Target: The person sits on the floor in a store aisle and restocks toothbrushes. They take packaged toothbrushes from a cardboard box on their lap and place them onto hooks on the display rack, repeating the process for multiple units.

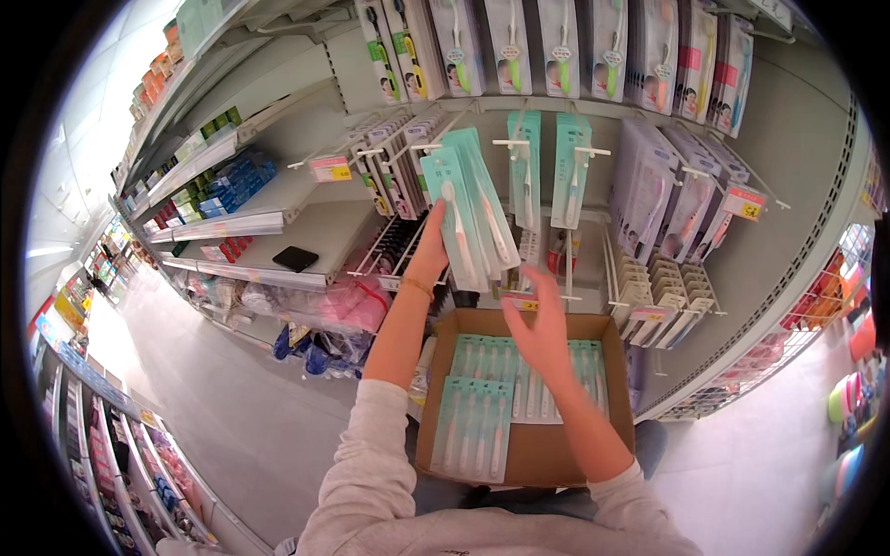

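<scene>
My left hand (432, 243) holds a packaged toothbrush with a mint-green backing (456, 229) by its left edge. Right behind it, more of the same packages (490, 208) fan out at a display hook; whether they hang or are held cannot be told. Below and to their right, my right hand (539, 320) is raised with its fingers apart and nothing in it. Two further rows of mint-green toothbrush packs (526, 167) (573, 174) hang on hooks to the right. Under my hands, an open cardboard box (542, 474) contains many such packs (473, 427), laid in rows.
Purple-backed toothbrush packs (643, 187) hang on the right, above hooks of cream-coloured packs (667, 299). Larger toothbrush packs (511, 48) line the top. A black phone-like object (295, 258) lies on the left shelf. Wire hooks (591, 151) jut out. An aisle floor (243, 417) runs along the left.
</scene>
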Demonstrator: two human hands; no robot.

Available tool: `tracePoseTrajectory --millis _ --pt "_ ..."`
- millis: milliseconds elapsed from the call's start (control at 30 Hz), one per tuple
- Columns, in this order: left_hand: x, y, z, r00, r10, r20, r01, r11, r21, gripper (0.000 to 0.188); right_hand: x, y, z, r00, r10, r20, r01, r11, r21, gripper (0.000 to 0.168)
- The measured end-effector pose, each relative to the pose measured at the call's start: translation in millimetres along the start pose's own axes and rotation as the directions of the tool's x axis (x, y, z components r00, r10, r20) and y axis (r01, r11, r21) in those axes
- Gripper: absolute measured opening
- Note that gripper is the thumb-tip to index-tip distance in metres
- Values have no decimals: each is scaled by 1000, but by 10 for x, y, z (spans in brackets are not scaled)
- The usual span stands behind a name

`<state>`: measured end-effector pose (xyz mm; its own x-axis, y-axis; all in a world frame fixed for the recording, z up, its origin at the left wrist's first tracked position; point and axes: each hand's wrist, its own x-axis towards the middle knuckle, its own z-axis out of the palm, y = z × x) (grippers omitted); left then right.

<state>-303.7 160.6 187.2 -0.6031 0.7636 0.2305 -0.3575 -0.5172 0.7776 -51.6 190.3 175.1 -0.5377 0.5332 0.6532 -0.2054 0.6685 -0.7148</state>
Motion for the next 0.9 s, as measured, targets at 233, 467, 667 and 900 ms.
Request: tracePoseTrajectory --millis 233,467,667,900 --pt "-521 91 332 991 58 117 -62 997 36 51 519 -42 419 987 -156 30 157 929 -336 86" --pt "-926 77 401 989 64 131 -49 992 -116 52 292 -437 506 992 -60 108 88 957 -275 88" --pt "-1173 221 666 977 153 149 -153 988 -10 56 258 -596 388 986 19 169 -9 998 -58 89" --pt "-1543 224 812 959 260 108 -268 961 66 60 68 -870 181 966 -61 252 79 995 -61 90"
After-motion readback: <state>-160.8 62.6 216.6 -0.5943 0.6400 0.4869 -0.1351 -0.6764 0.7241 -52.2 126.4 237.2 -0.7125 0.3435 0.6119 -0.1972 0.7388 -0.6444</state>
